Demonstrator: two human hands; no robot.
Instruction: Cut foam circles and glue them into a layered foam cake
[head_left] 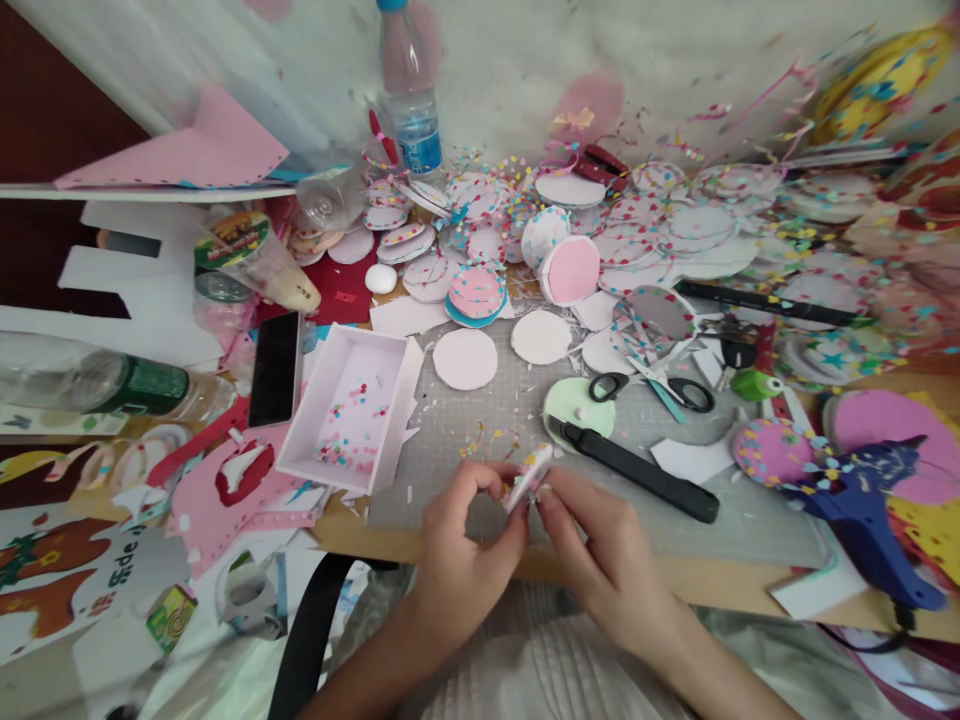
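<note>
Both hands meet low over the front of the grey cutting mat (pixel 420 450). My left hand (pixel 469 545) pinches a small white-and-pink disc (pixel 529 478), held nearly edge-on, with yellow bits along its side. From the other side, the fingertips of my right hand (pixel 600 545) close on the disc's edge. Just beyond the hands lie a black-handled utility knife (pixel 637 468) and a pale green disc (pixel 589 402). White paper circles (pixel 465 358) rest further back. A white box (pixel 390 430) holding small coloured confetti pieces stands to the left.
Scissors (pixel 652 375) lie behind the knife. A blue glue gun (pixel 874 520) is at the right edge. Decorated discs (pixel 480 290) crowd the back. On the left are a phone (pixel 275 370), a plastic cup (pixel 259 260) and a green-labelled bottle (pixel 142 383). A water bottle (pixel 416 110) stands at the wall.
</note>
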